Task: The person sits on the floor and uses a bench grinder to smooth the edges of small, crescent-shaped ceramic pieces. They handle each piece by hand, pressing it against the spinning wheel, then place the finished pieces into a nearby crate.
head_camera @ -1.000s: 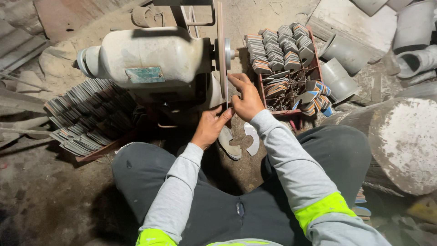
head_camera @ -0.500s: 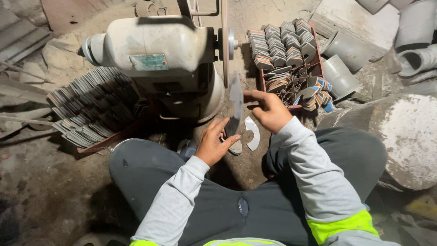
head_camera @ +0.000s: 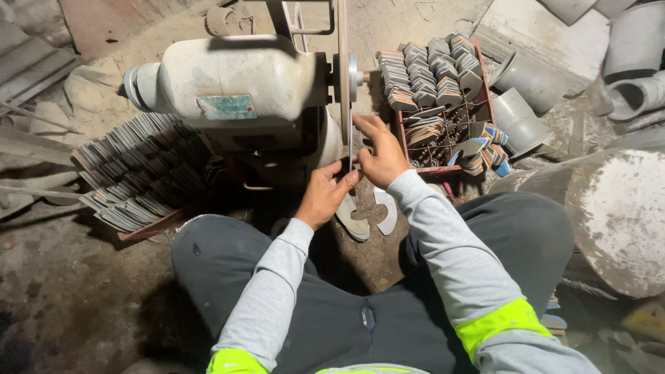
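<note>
I sit on the floor in front of a cream-coloured bench grinder (head_camera: 228,83) with a thin upright wheel (head_camera: 342,62). My right hand (head_camera: 379,151) and my left hand (head_camera: 324,195) both pinch a thin flat metal piece (head_camera: 351,149), seen edge-on just under the wheel. The piece is at the wheel's lower rim; I cannot tell whether it touches. Two curved flat blanks (head_camera: 367,216) lie on the ground below my hands, between my knees.
A red crate (head_camera: 485,118) of stacked flat metal pieces stands right of the grinder. A fanned pile of similar pieces (head_camera: 138,173) lies on the left. Grey pipe fittings (head_camera: 533,83) and a big round concrete block (head_camera: 616,215) crowd the right side.
Half a second ago both hands held the piece lower, away from the wheel. They have now raised it back up to the wheel's lower edge.
</note>
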Tool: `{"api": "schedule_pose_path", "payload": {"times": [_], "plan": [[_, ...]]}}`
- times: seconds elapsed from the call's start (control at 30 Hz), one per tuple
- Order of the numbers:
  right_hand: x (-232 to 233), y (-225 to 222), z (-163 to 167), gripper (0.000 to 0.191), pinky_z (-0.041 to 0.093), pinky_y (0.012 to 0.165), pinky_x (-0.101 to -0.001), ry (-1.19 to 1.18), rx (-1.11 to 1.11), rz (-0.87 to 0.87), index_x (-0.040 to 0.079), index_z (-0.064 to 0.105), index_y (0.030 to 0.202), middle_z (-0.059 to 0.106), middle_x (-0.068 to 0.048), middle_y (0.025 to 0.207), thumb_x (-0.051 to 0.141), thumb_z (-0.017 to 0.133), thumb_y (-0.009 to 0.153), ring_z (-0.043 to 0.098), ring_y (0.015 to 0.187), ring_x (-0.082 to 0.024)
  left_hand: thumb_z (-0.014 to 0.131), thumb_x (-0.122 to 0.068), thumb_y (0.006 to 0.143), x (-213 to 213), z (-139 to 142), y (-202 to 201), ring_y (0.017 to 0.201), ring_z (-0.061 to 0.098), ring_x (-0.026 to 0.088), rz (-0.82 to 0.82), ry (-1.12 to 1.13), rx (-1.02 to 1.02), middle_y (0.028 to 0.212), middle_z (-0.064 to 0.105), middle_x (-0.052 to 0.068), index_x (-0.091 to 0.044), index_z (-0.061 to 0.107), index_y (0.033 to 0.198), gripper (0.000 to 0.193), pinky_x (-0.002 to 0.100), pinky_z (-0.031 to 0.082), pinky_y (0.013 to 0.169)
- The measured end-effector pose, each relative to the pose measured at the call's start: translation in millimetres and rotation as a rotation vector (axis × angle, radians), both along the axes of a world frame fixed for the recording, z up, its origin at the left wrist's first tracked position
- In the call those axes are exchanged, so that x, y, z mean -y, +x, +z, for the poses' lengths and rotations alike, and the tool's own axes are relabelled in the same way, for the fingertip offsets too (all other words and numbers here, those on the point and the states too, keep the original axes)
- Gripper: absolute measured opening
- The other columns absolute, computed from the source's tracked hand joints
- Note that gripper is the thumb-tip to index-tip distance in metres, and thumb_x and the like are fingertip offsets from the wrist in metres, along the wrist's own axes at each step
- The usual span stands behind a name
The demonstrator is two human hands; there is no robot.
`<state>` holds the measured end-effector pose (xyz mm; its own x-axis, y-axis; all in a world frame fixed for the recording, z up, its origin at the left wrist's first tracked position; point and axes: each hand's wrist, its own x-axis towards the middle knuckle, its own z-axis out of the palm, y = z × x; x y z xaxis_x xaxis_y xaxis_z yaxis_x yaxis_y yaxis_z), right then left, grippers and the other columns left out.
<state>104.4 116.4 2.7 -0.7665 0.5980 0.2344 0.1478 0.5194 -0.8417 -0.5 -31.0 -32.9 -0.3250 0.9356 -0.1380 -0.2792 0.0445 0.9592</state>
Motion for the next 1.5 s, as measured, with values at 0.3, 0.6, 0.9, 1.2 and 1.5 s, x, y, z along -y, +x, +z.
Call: {"api": "schedule_pose_path", "payload": {"times": [0.3, 0.6, 0.9, 1.2, 1.5], "plan": [[-5, -11, 2, 0.06, 0.047, 0.11, -0.0371, -0.006, -0.04, -0.047, -0.006, 0.061, 0.135, 0.062, -0.021, 0.13, -0.004, 0.05, 0.076, 0.062, 0.125, -0.035, 0.072, -0.02, 0.099, -8, -2, -4, 0.089, 0.062, 0.007, 0.025, 0.046, 0.059, 0.107, 0.072, 0.003, 0.005, 0.064, 0.135, 0.045, 0.023, 0.053, 0.077], [13, 67, 13, 0.059, 0.056, 0.097, -0.0311, -0.523, 0.029, 0.18, -0.007, 0.053, 0.141, 0.067, -0.014, 0.133, -0.003, 0.057, 0.082, 0.066, 0.117, -0.018, 0.085, -0.017, 0.081, 59, 35, 40, 0.076, 0.059, 0.019, 0.104, -0.096, -0.847, 0.099, 0.06, 0.01, 0.0, 0.064, 0.132, 0.059, 0.032, 0.051, 0.071], [12, 67, 9, 0.061, 0.058, 0.083, -0.029, -0.805, -0.028, 0.093, -0.003, 0.052, 0.15, 0.068, -0.013, 0.126, -0.004, 0.052, 0.089, 0.065, 0.1, -0.018, 0.088, -0.018, 0.079, 52, 39, 38, 0.074, 0.057, 0.018, 0.014, -0.108, -0.813, 0.092, 0.059, 0.01, 0.0, 0.063, 0.134, 0.063, 0.031, 0.05, 0.068], [7, 23, -15, 0.067, 0.041, 0.114, -0.0371, -0.039, 0.026, 0.1, -0.005, 0.048, 0.148, 0.05, -0.024, 0.145, -0.003, 0.057, 0.081, 0.049, 0.138, -0.037, 0.071, -0.021, 0.099, 11, -2, 14, 0.082, 0.058, 0.005, -0.028, -0.021, 0.001, 0.098, 0.07, 0.0, 0.004, 0.063, 0.138, 0.047, 0.021, 0.05, 0.072], [-31, -12, -38, 0.064, 0.052, 0.106, -0.0355, -0.215, 0.005, 0.028, -0.005, 0.052, 0.142, 0.051, -0.021, 0.142, -0.002, 0.047, 0.079, 0.052, 0.134, -0.035, 0.07, -0.026, 0.1, -23, -6, -4, 0.085, 0.059, 0.005, 0.059, 0.004, 0.027, 0.1, 0.069, 0.0, 0.006, 0.064, 0.134, 0.047, 0.022, 0.051, 0.075]]}}
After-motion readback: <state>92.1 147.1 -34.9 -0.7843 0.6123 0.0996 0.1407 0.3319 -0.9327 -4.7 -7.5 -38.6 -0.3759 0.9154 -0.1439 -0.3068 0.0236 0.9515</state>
